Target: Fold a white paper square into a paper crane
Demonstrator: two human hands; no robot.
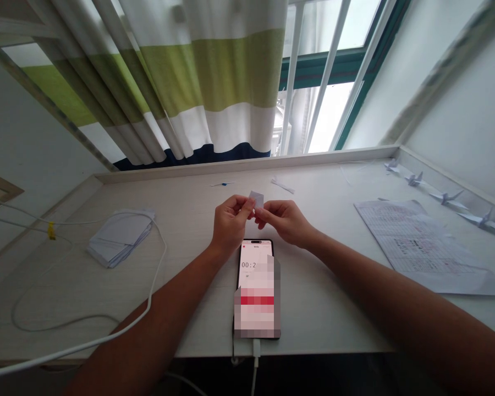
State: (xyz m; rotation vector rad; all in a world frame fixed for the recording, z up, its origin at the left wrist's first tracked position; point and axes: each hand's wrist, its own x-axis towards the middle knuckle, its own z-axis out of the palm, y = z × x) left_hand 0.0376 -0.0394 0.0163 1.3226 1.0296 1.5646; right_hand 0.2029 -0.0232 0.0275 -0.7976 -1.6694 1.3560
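Both hands meet above the middle of the desk, around a small folded piece of white paper [257, 198]. My left hand [231, 221] pinches the paper between thumb and bent fingers at its lower left. On the paper's lower right edge, the thumb and fingertips of my right hand [284, 220] close together. The upper part of the paper sticks out above the fingertips; its lower part is hidden by them. Just below the hands lies a phone [256, 269] with a lit screen, partly blurred out, and a charging cable [256, 352] plugged into its bottom end.
Several folded paper cranes [447, 197] line the right edge of the desk [325, 308], beside written sheets [400, 242]. To the left lies a stack of paper [119, 236], with a white cable [159, 264] looping over my left forearm. A twisted paper strip [282, 186] lies behind the hands.
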